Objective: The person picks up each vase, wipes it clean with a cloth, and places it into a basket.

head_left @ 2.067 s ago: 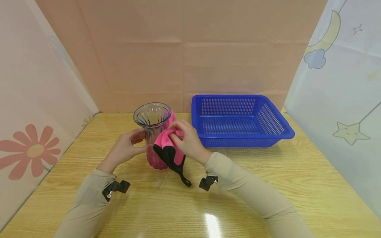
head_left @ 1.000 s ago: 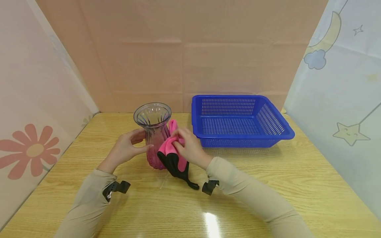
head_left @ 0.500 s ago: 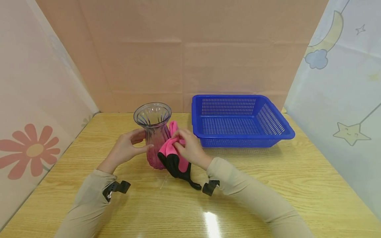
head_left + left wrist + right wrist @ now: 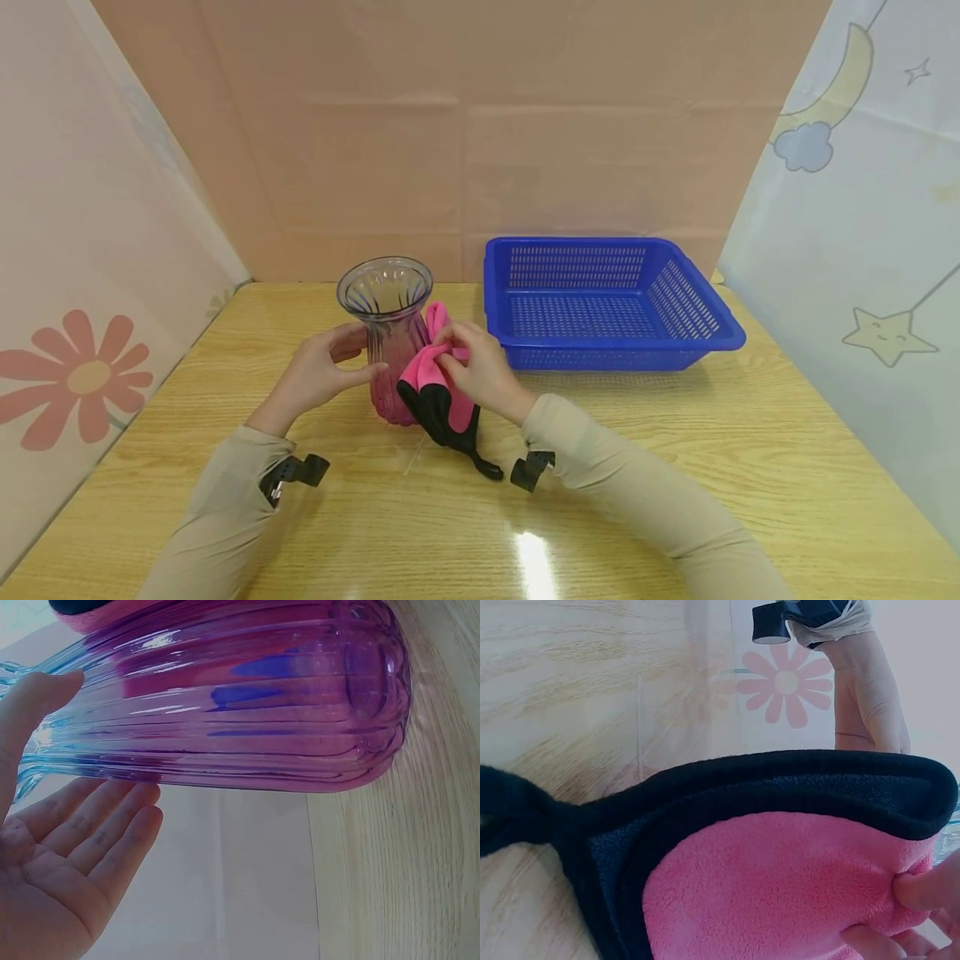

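A ribbed glass vase [image 4: 386,358], clear bluish at its flared rim and pink-purple lower down, stands upright on the wooden table. My left hand [image 4: 324,367] holds its left side, thumb in front and fingers behind; the left wrist view shows the fingertips against the glass [image 4: 247,712]. My right hand [image 4: 480,367] pinches a bunched pink hand towel [image 4: 423,368] with black trim and a black hanging loop. The towel lies against the vase's right side, and its lower end hangs towards the table. In the right wrist view the pink plush cloth [image 4: 772,877] covers much of the vase.
A blue perforated plastic basket [image 4: 600,343] sits at the back right, just beyond my right hand. Behind the table [image 4: 675,467] rises a peach backdrop [image 4: 465,167]. Printed side panels border it left and right. A thin clear strip [image 4: 412,457] lies in front of the vase.
Since the oldest frame my right hand has slid down and slightly right along the vase with the towel. Over the last second it has barely moved. The left hand and vase stay put.
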`<move>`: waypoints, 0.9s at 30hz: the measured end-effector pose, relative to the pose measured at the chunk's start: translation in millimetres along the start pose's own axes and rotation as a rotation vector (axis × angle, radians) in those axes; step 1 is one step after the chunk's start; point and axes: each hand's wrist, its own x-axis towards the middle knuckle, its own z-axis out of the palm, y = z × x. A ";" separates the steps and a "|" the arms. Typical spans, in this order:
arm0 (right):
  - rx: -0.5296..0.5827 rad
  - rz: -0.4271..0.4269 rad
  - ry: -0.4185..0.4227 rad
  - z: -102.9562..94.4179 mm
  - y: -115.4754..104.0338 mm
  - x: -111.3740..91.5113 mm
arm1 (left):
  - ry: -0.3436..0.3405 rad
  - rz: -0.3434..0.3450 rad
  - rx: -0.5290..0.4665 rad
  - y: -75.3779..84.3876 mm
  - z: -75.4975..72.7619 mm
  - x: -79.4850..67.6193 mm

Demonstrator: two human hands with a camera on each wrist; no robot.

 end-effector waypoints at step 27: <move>0.132 -0.022 0.095 -10.1 -20.1 16.9 | 0.029 0.049 0.006 1.3 0.9 1.2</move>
